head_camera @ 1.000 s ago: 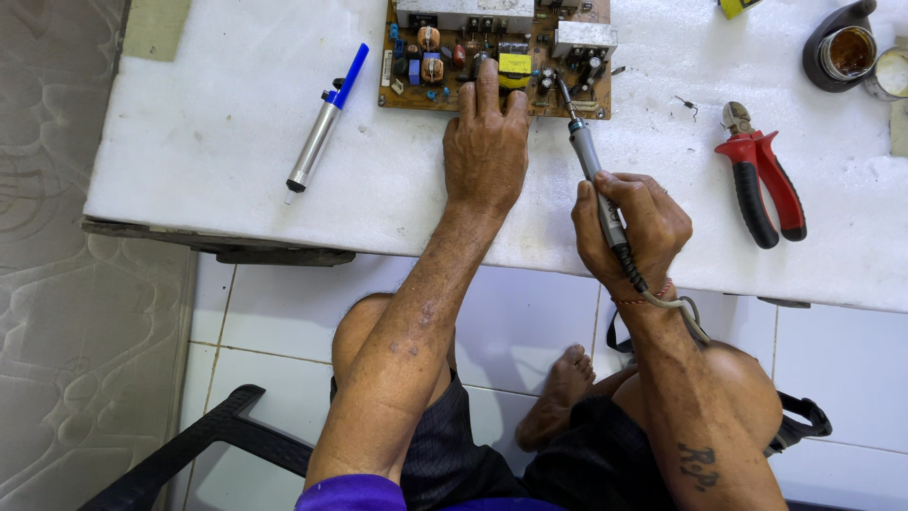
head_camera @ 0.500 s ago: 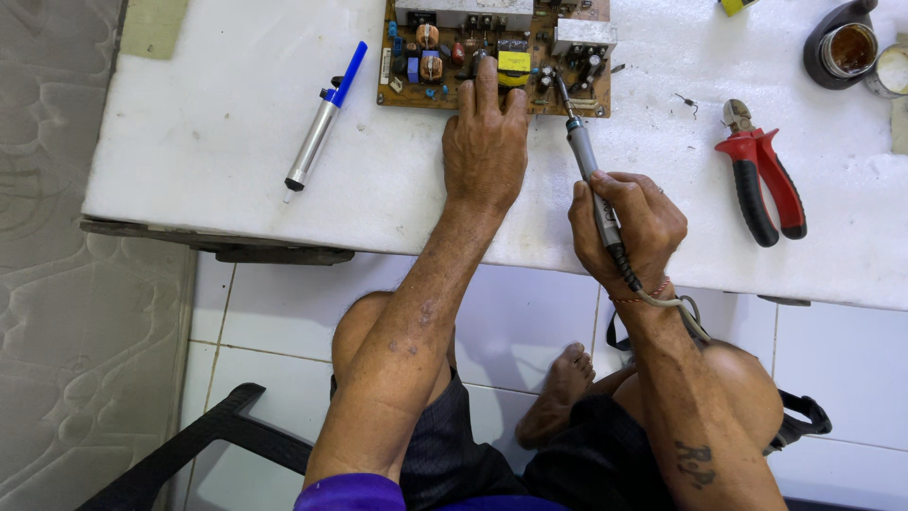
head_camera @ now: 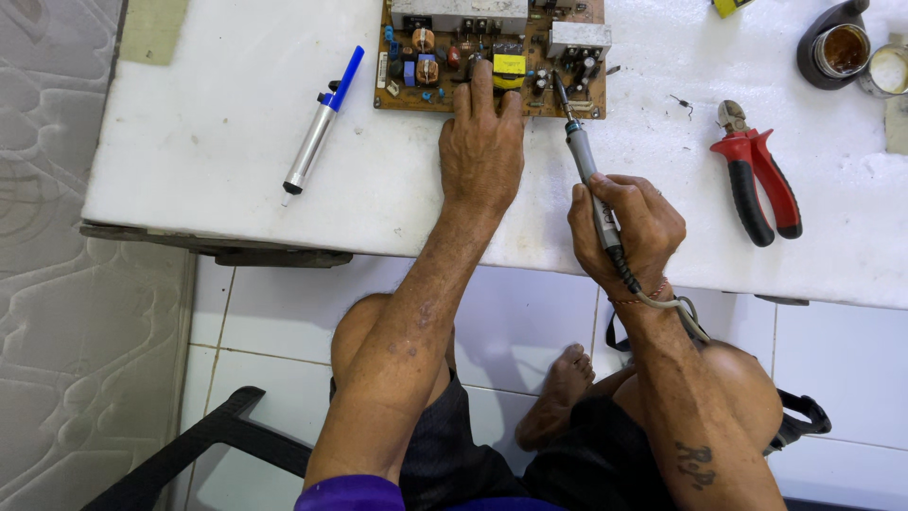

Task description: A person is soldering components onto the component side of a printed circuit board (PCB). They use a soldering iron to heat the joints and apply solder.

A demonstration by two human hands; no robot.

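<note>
left hand lies flat, palm down, fingers spread narrowly on the near edge of the circuit board, holding nothing but pressing on it. right hand is curled shut round the soldering iron, whose tip touches the board's right part. both rest over the white tabletop, the largest thing in view, with the board at its far edge in the middle. well to the right lie red-handled pliers, and near the far right corner stand a dark tin and a pale tin just beside it. to the left of the board lies a silver and blue solder sucker, tilted.
</note>
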